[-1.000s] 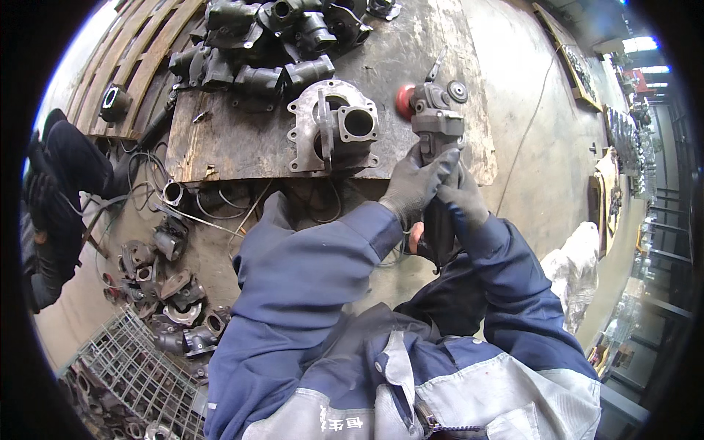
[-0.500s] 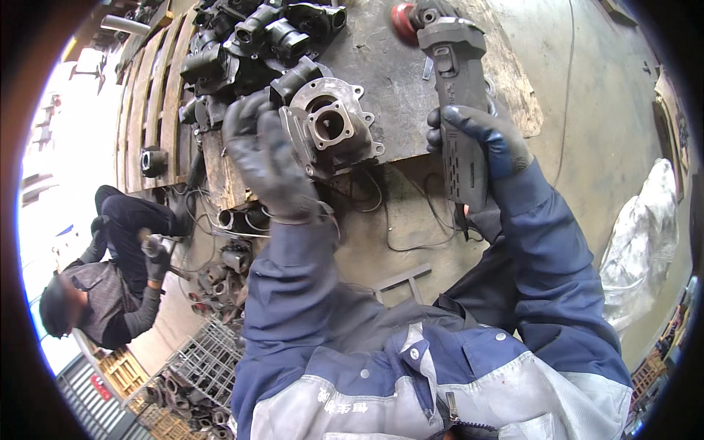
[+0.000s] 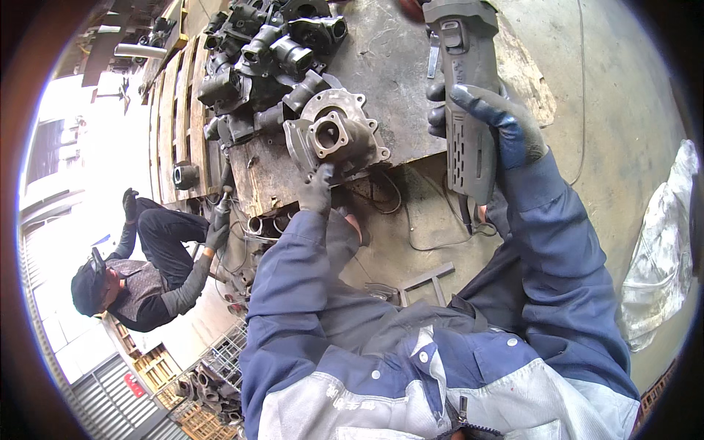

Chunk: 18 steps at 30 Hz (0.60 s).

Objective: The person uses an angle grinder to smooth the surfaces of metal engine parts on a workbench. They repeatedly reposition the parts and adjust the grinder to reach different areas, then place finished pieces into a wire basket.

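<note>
My right hand (image 3: 506, 121), in a dark blue-coated glove, is wrapped round the grey body of an angle grinder (image 3: 469, 150). The tool stands lengthwise above the bench, its head mostly cut off by the top edge. A grey cast metal housing (image 3: 363, 132) with a square bored flange and bolt lugs sits at the bench's near edge. My left hand (image 3: 317, 192), in a grey glove, is at that housing's near lower edge, fingers curled against it. The fingers are small and slightly blurred there.
Black castings (image 3: 257, 55) are heaped on the metal-topped bench (image 3: 396, 66), left of the housing. A wooden pallet (image 3: 172, 110) stands beyond. A co-worker (image 3: 147, 271) crouches at left, holding a tool. Cables (image 3: 433, 246) trail on the floor. A whitish sheet (image 3: 660, 249) lies at right.
My left hand has dropped from beside the housing to its near edge. The grinder has shifted up in the picture with my right hand. The co-worker has raised an arm. The view has shifted slightly.
</note>
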Motion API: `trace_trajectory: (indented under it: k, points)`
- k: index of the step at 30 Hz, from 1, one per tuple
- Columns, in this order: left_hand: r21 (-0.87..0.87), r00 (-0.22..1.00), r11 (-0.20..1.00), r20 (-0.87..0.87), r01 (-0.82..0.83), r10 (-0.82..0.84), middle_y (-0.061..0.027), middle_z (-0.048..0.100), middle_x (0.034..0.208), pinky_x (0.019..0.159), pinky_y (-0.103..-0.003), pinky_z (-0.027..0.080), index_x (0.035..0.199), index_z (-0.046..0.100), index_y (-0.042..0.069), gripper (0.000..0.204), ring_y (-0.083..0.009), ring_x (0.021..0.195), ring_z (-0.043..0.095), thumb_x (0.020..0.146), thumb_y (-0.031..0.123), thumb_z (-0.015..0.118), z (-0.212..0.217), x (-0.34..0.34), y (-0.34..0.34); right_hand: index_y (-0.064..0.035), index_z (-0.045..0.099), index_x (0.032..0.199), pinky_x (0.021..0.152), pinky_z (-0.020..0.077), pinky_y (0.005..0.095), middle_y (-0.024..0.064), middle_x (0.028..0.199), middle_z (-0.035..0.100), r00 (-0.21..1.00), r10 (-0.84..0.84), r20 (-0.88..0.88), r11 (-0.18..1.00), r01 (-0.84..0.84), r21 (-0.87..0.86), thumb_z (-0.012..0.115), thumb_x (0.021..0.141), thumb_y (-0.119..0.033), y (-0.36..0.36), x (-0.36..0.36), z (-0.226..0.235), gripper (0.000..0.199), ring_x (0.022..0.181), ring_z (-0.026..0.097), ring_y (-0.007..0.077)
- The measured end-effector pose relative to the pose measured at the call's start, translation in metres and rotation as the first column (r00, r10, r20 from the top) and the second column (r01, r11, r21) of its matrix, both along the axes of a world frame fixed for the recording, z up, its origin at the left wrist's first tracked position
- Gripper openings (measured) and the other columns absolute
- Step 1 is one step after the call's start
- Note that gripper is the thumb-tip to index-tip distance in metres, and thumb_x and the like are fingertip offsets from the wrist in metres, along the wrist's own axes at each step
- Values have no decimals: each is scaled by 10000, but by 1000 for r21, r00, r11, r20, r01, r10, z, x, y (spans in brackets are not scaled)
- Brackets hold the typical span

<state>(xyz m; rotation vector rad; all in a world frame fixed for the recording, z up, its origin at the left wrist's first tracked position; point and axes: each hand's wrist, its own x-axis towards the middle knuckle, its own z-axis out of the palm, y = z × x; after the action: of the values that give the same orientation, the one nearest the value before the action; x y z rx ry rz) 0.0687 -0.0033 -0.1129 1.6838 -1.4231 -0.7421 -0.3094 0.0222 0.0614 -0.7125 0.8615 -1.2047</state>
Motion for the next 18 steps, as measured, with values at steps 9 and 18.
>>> trace_trajectory:
  k: [9, 18]
  points:
    - [66, 872, 936, 347, 345, -346, -142, 745, 876, 673, -393, 526, 1110, 790, 98, 306, -266, 788, 710, 971, 352, 691, 83, 0, -74, 89, 630, 1268, 926, 604, 428, 183, 1155, 689, 996, -88, -31, 996, 88, -12, 683, 990, -297, -2, 8, 0, 479, 989, 722, 271]
    - [326, 989, 940, 65, 104, -132, -144, 728, 870, 707, -356, 514, 1030, 744, -108, 703, -185, 765, 658, 924, 587, 720, 69, -35, -98, 52, 646, 1191, 871, 590, 371, 136, 1006, 712, 998, -65, -2, 993, 65, 100, 701, 982, -280, 0, 7, 0, 397, 923, 719, 231]
